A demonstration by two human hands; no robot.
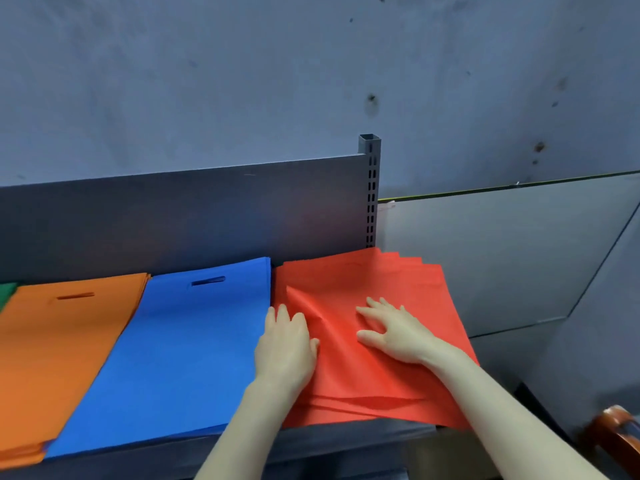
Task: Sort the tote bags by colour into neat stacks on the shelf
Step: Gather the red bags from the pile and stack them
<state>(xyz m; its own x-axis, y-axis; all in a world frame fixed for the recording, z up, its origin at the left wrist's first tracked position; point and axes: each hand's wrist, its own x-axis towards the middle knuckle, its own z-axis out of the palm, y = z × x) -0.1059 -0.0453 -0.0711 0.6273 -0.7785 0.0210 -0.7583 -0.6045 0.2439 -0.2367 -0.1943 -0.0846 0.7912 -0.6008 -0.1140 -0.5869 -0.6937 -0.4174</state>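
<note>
A stack of red tote bags (398, 282) lies at the right end of the grey shelf (346, 441), its corners fanned out at the back right and overhanging the shelf's end. The top red bag is creased between my hands. My left hand (285, 344) lies flat, fingers straight, on the red stack's left edge beside the blue stack (180, 348). My right hand (391, 330) presses flat with spread fingers on the middle of the top red bag. An orange stack (59, 348) lies left of the blue one, and a green corner (6, 292) shows at the far left.
A grey back panel (173, 216) and a slotted upright post (370, 188) close the shelf behind. A pale board (502, 258) leans against the wall to the right. A wooden chair part (616, 431) is at the lower right.
</note>
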